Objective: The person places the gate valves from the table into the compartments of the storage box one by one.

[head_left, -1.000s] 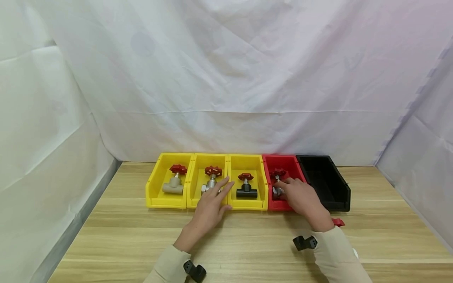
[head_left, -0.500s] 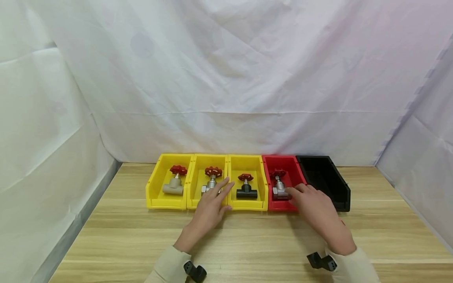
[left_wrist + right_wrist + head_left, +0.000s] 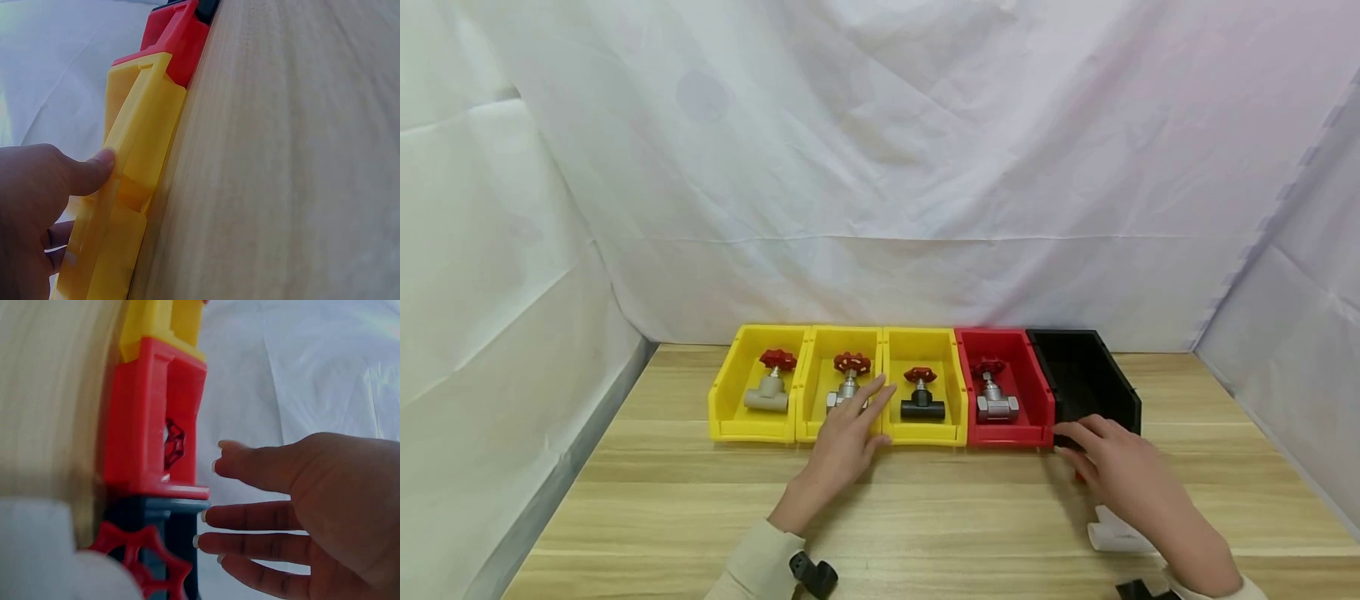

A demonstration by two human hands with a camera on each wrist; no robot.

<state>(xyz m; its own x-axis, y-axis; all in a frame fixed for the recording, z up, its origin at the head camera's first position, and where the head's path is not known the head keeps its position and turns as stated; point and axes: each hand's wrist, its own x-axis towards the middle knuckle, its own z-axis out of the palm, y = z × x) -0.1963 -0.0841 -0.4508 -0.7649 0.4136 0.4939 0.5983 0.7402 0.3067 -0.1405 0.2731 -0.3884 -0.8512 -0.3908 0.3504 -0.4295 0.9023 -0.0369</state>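
Note:
My left hand [image 3: 844,442] lies over the front edges of two yellow bins, fingers stretched out. Its thumb [image 3: 97,172] touches the yellow rim in the left wrist view. Partly behind those fingers is a silver valve [image 3: 848,387] with a red handwheel. My right hand [image 3: 1131,475] hovers in front of the black bin [image 3: 1120,392], fingers relaxed and holding nothing. Below it on the table lies a white valve [image 3: 1116,533], partly hidden by the hand; its red handwheel [image 3: 140,553] shows in the right wrist view. Another silver valve [image 3: 997,406] sits in the red bin [image 3: 1037,392].
The bins stand side by side against a white cloth [image 3: 880,283]. A beige valve [image 3: 767,394] is in the leftmost yellow bin, and a black valve [image 3: 922,408] in the third one. Wooden table [image 3: 925,533] stretches in front of the bins.
My right hand has let go of the silver valve in the red bin and moved right and toward me, over the white valve. The left hand stays where it was.

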